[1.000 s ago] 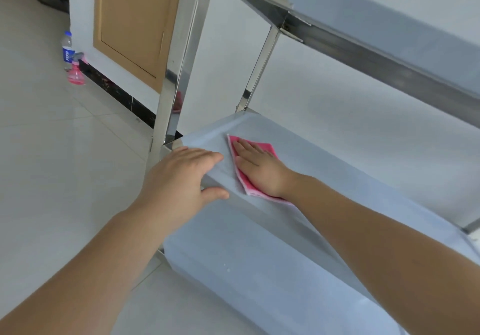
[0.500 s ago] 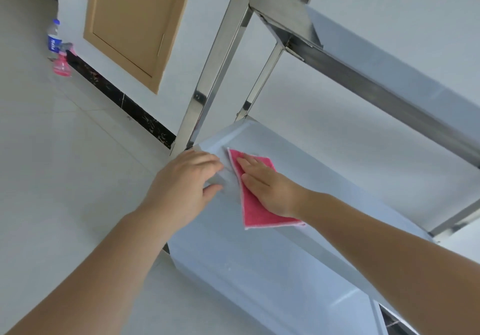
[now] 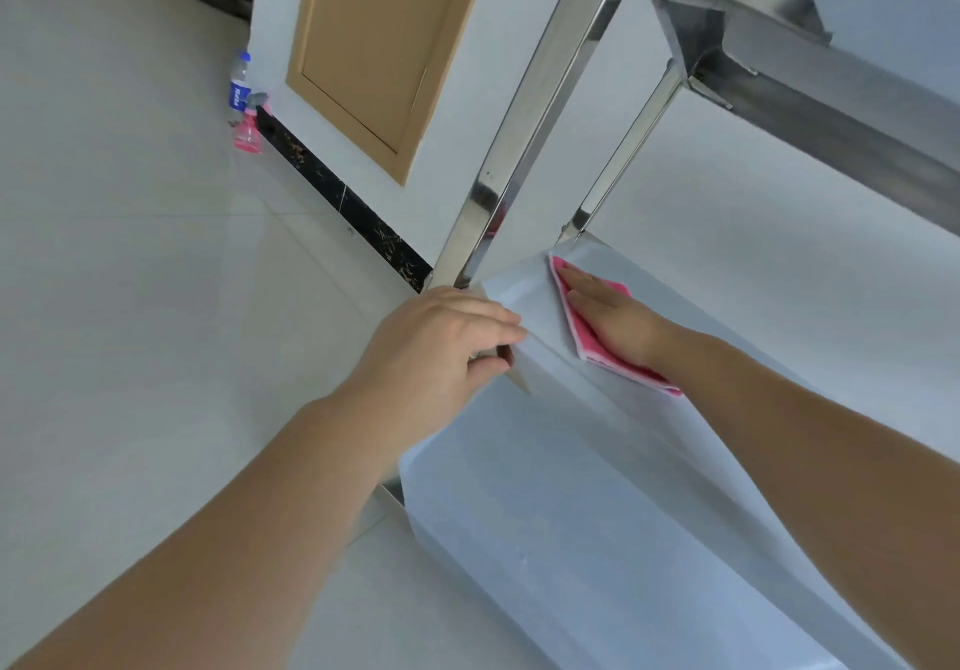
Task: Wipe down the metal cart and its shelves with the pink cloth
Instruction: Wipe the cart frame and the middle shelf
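The metal cart's middle shelf runs from the centre toward the lower right, with a lower shelf beneath and an upper shelf overhead. A pink cloth lies flat near the shelf's left end. My right hand presses on the cloth with straight fingers. My left hand grips the shelf's near corner, fingers on top and thumb curled under the edge.
Two shiny cart posts rise from the shelf's left end. A water bottle and a pink spray bottle stand on the tiled floor by the wall. A tan panel sits above a black skirting.
My right hand has slid the pink cloth further toward the shelf's far left corner. My left hand keeps its grip on the near corner. The view has shifted.
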{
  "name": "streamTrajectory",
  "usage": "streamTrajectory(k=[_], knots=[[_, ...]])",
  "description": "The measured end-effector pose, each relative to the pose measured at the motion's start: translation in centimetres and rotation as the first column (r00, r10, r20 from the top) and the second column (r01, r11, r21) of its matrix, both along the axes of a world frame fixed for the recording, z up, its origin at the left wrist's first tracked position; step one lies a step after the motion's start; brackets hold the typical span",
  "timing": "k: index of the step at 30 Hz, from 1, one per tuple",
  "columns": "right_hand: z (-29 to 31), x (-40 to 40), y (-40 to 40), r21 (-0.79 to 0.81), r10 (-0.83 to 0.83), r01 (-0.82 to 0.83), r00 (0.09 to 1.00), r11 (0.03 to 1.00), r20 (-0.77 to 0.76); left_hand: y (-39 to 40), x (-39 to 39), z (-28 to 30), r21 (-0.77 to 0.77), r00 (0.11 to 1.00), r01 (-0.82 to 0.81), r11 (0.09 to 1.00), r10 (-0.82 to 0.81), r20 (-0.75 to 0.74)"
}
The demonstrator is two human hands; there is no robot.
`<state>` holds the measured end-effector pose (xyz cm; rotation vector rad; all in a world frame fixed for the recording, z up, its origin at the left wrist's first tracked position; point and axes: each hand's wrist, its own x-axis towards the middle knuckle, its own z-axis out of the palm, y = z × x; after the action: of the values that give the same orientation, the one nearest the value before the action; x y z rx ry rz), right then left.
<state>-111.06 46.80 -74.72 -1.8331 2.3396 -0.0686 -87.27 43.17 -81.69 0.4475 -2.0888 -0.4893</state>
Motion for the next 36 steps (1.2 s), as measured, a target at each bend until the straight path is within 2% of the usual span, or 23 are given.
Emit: streamTrajectory(k=[3,6,10,24,29,34,36], knots=[[-0.3,-2.1,-2.5,-0.015,-0.011,0.011,0.999,1.0,-0.033,-0.2,-0.1,0.0,-0.003,1.0,-0.016,1.0,0.015,-0.021],[-0.4,-3.7,-4.1,-0.05,-0.037,0.038,0.999,0.998,0.017,-0.5,-0.1,0.3,0.004,1.0,-0.013,1.0,0.013,-0.024],[-0.1,-5.5,-5.7,-0.035,-0.063,0.063,0.998,0.997,-0.026,-0.6,-0.1,0.5,-0.013,0.999,-0.033,0.999,0.032,-0.029],[0.1,-9.9,-9.7,-0.043,-0.131,0.13,0.991,0.991,-0.033,-1.0,-0.5,0.1,-0.056,0.998,-0.055,0.997,0.052,-0.044],[-0.3,-10.2,-9.4,-0.037,-0.095,0.092,0.993,0.995,-0.07,-0.6,-0.5,0.2,-0.055,0.998,-0.062,0.997,0.06,-0.036],[-0.4,-7.7,-8.1,-0.062,-0.009,0.008,1.0,0.998,-0.021,-0.5,-0.5,0.1,-0.055,0.997,-0.073,0.996,0.072,-0.022],[-0.5,-6.2,-7.5,-0.036,0.057,-0.061,0.995,0.998,-0.087,-0.4,-0.4,0.2,-0.052,0.997,-0.081,0.995,0.08,-0.023]])
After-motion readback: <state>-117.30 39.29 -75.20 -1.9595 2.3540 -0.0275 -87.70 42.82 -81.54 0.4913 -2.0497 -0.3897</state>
